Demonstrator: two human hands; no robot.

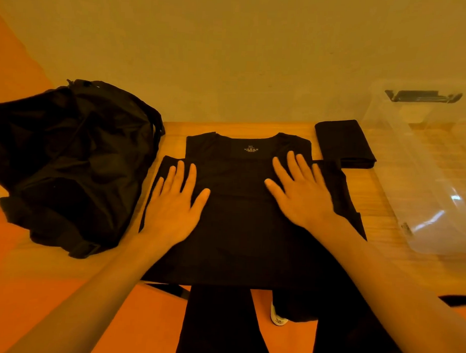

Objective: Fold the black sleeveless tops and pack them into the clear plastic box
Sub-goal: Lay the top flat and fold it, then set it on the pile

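Note:
A black sleeveless top lies spread flat on the wooden table, neckline away from me, its printed label showing near the collar. My left hand rests flat on its left side with fingers straight and spread. My right hand lies flat on its right side, fingers also spread. A second black top, folded into a small rectangle, sits at the table's far right beside the spread one. The clear plastic box stands at the right edge of the table; what it holds I cannot make out.
A large black bag slumps on the table's left end, close to the top's left edge. A wall runs right behind the table. The box has a dark latch at its far end. My legs and a white shoe show below the front edge.

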